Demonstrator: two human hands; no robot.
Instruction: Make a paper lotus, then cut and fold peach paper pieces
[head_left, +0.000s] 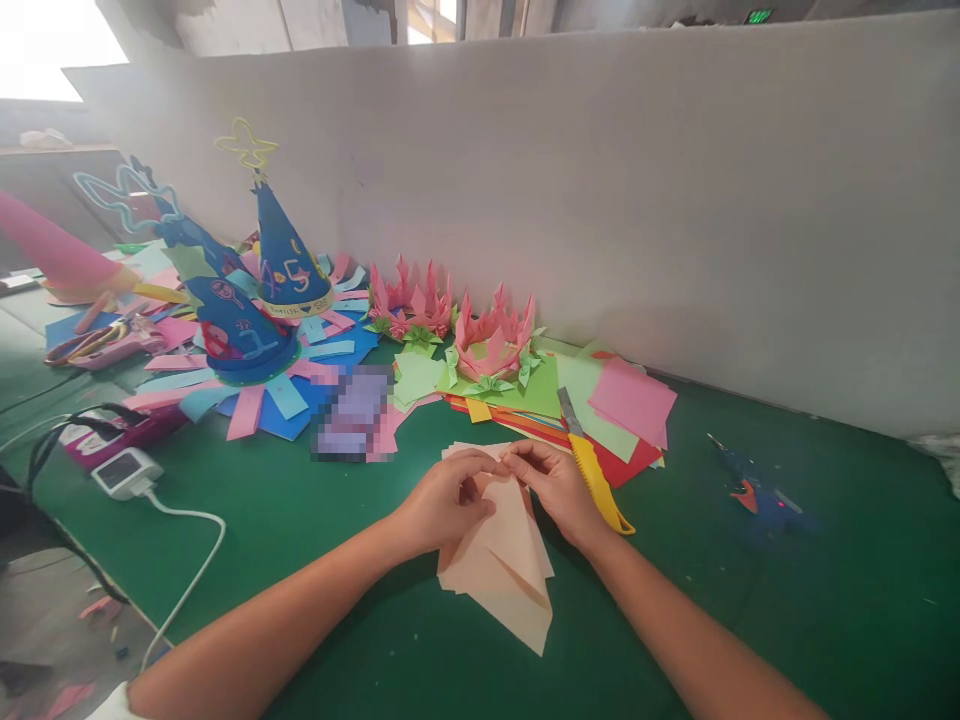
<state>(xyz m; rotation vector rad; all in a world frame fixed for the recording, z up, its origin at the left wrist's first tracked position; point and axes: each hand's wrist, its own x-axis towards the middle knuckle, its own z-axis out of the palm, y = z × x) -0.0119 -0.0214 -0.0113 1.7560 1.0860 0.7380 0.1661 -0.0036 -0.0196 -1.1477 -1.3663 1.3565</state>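
A small stack of peach paper sheets (504, 575) lies on the green table (750, 620) in front of me. My left hand (442, 500) rests on the stack's left side, its fingers pinched on the top sheet's upper edge. My right hand (551, 485) pinches the same edge from the right. The top sheet is partly folded into a pointed shape. A yellow utility knife (596, 475) lies just right of my right hand.
Behind the hands lie a pile of coloured paper sheets (600, 420), two pink paper lotus flowers (491, 345), blue paper cone hats (289, 265) and paper strips. A blue glue gun (757, 492) lies at right. A white charger (126, 472) with cable sits at left. A white partition (675, 200) stands behind.
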